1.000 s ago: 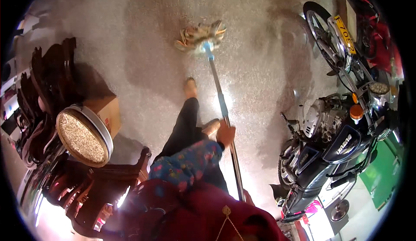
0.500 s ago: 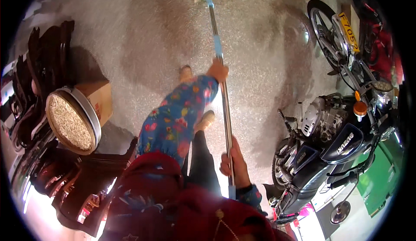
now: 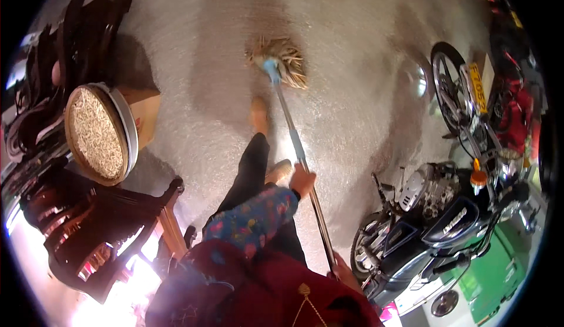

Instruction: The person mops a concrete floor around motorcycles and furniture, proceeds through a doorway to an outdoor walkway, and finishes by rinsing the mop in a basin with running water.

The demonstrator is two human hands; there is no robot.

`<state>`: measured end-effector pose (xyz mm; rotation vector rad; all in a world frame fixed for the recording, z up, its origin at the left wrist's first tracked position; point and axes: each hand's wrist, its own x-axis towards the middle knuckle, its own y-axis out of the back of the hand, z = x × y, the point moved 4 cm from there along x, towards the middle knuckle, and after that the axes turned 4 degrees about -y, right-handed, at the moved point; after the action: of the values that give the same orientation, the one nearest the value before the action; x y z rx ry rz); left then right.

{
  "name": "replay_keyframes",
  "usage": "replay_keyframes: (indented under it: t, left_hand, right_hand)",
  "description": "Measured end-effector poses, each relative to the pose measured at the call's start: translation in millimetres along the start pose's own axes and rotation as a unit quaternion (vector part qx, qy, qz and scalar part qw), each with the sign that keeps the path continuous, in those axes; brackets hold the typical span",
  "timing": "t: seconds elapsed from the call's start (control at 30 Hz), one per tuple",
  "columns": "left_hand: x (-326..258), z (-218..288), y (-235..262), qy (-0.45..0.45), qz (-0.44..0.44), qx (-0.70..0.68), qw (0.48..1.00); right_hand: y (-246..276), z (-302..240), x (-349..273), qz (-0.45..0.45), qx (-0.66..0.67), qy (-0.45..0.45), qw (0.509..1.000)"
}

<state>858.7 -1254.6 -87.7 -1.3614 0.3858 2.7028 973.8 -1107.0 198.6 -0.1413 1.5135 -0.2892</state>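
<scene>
A mop (image 3: pixel 317 209) with a long metal pole, blue joints and a tan string head slants across the middle of the view. Its head (image 3: pixel 288 59) lies spread on the concrete floor, just beyond my forward foot. My left hand (image 3: pixel 302 181) is closed round the pole just below the blue middle joint. Lower down, near the pole's end, my right hand (image 3: pixel 345 273) is wrapped round it, partly cut off by my red clothing. A flowered blue sleeve covers my left arm.
On the left, a round tray (image 3: pixel 97 133) of pale pieces rests by a cardboard box (image 3: pixel 147 112), among dark carved wooden chairs (image 3: pixel 76 221). A motorcycle (image 3: pixel 435 209) stands on the right, with a green panel (image 3: pixel 493 274) behind it and a red vehicle (image 3: pixel 517 115) farther off.
Both hands and the mop have come back toward my body, the mop head sliding nearer over the floor. My left foot now shows farther forward. Both hands keep their grip.
</scene>
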Motion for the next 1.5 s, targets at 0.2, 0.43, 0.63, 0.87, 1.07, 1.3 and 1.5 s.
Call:
replay_keyframes:
  t: [0.2, 0.43, 0.63, 0.87, 1.07, 1.3, 1.5]
  left_hand:
    - [222, 55, 147, -0.28, 0.081, 0.386, 0.875]
    - [256, 125, 247, -0.027, 0.283, 0.122, 0.951]
    - [77, 56, 110, 0.084, 0.034, -0.048, 0.995]
    - [23, 89, 78, 0.134, -0.002, -0.185, 0.973]
    - [161, 114, 202, -0.002, 0.262, -0.122, 0.957]
    - [243, 87, 363, 0.054, 0.329, -0.068, 0.94]
    - [145, 89, 239, 0.078, 0.237, -0.058, 0.967]
  right_hand:
    - [-107, -167, 128, -0.088, -0.023, 0.075, 0.993]
    - [-169, -238, 169, -0.078, -0.123, 0.103, 0.984]
    - [-81, -139, 47, 0.131, -0.166, -0.046, 0.976]
    - [-52, -173, -4, 0.175, -0.297, -0.059, 0.937]
    - [-157, -277, 61, 0.067, -0.253, -0.064, 0.963]
    - [-239, -308, 193, -0.075, -0.358, 0.07, 0.928]
    - [-119, -265, 132, -0.029, -0.433, 0.012, 0.901]
